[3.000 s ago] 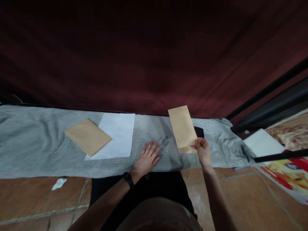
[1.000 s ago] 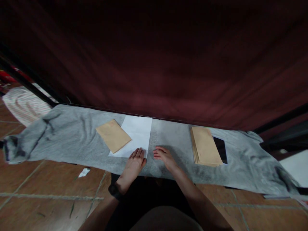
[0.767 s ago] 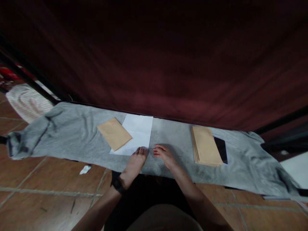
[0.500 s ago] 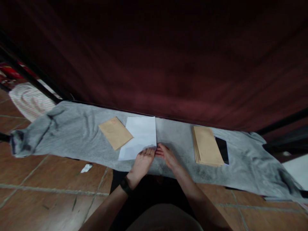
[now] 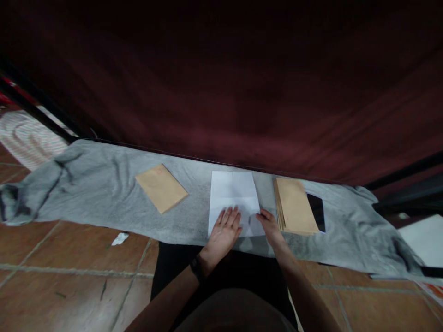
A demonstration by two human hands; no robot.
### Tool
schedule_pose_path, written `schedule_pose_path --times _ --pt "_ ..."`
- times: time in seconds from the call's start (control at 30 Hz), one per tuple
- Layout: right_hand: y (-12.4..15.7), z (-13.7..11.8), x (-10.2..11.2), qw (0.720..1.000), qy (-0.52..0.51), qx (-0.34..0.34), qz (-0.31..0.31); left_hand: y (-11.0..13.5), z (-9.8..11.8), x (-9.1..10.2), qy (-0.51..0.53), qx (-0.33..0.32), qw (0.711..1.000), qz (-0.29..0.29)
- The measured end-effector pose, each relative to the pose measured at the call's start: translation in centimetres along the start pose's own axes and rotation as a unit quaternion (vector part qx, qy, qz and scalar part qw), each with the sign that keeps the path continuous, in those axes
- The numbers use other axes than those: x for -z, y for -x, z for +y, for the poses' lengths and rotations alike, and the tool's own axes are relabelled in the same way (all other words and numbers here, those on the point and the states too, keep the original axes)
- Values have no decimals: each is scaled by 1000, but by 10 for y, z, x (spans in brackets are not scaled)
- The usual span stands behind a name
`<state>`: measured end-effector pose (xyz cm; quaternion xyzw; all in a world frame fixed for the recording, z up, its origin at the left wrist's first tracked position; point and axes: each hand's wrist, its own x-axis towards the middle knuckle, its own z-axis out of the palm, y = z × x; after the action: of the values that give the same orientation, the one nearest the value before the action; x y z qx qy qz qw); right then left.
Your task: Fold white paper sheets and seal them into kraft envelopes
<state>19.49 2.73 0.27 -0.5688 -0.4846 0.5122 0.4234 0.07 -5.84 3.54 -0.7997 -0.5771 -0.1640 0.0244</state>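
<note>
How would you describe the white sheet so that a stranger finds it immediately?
Along the dark red backdrop runs a grey cloth. Near its middle, the left hand lies on the white sheet and the right hand touches its right edge. White sets it apart: the envelope at left and the stack at right are brown.

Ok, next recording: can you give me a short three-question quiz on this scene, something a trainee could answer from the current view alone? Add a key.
1. True or false: the white sheet lies between the brown envelope and the envelope stack.

2. Multiple choice: the left hand is
A) gripping the envelope stack
B) spread on the white sheet
C) resting on the brown envelope

3. Fill in the blank: the dark wristband is on the ____ arm, while the right hand is at the edge of the white sheet.

Key: 1. True; 2. B; 3. left
</note>
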Motion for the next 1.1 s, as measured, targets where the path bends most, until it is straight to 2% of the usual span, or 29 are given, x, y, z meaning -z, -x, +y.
schedule_pose_path --times 0.07,0.2,0.3,0.47,0.63,0.73,0.83,0.9,1.0,1.1 --pt "0 3 2 1000 14 3 2 -5 -14 -2 -26 24 999 -11" --pt "5 11 -4 992 107 55 39 -12 -36 -9 -39 22 997 -59" --pt "12 22 -3 981 161 89 59 -12 -42 -16 -31 16 996 -82" --pt "20 31 5 965 226 121 58 -11 -44 -20 -23 7 997 -80" --pt "18 12 3 898 355 248 83 -9 -43 -24 -21 6 997 -74" --pt "13 2 -13 870 389 302 16 -8 -42 -24 -19 5 998 -68" --pt "8 -1 -33 831 451 318 -71 -8 -41 -23 -19 8 998 -66" --pt "5 0 -42 801 497 319 -102 -8 -41 -22 -22 12 998 -64" --pt "0 4 -45 774 542 315 -91 -7 -43 -22 -29 26 998 -56" --pt "-8 6 -35 765 560 313 -65 -5 -46 -24 -34 43 998 -43"
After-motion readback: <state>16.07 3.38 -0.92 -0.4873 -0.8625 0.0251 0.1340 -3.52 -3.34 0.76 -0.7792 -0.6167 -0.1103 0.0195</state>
